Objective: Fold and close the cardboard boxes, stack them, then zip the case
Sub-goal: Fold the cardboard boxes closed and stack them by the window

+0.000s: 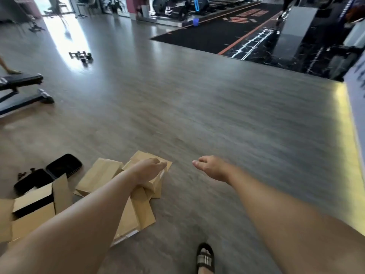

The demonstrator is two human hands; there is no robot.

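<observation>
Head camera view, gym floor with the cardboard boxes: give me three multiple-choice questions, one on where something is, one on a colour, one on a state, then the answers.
1. Where does the black case lie?
A. on the floor, left of the closed boxes
B. on the bench
C. in the right hand

2. What colour are the closed boxes?
A. white
B. brown
C. blue

3. What state is the open box at the lower left in?
A. taped shut
B. crushed flat
C. flaps standing up

Answers: 1 A, it lies open on the floor beside them. 2 B, plain brown cardboard. 3 C, one flap stands upright above the dark opening.
</observation>
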